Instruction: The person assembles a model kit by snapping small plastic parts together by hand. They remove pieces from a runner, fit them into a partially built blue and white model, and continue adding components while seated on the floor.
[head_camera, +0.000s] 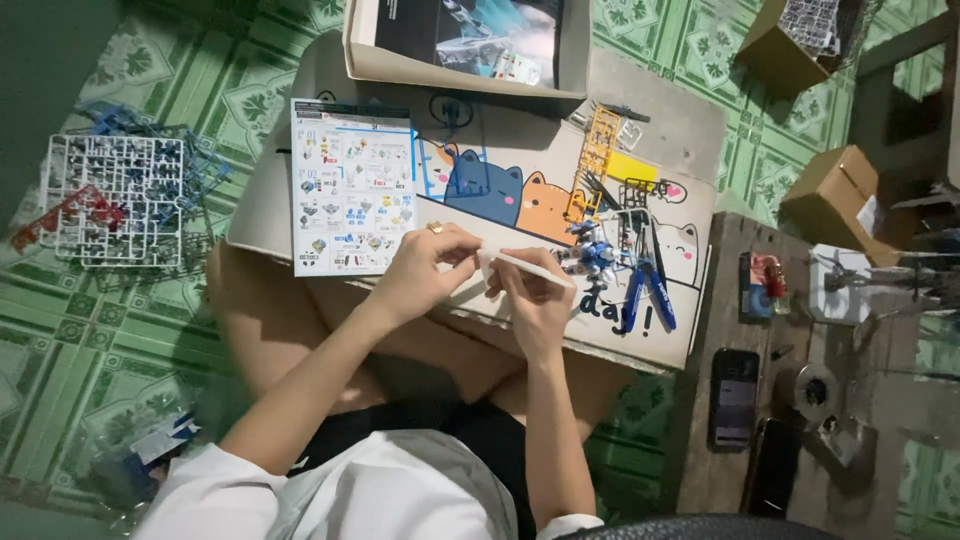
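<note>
Both hands meet over the lap desk, left hand fingers pinching a small white part, right hand fingers clamped on a white stick.

Matt brown cardboard lap board; glossy printed paper instruction sheet; smooth white plastic stick; blue rubbery-handled nippers; rough wooden bench; glazed floor tiles.

a printed instruction sheet lies at the left edge of the cat-patterned cardboard lap board. blue-handled nippers rest near its right edge, a yellow plastic parts frame above them. white parts frames lie on the green tiled floor.
</note>
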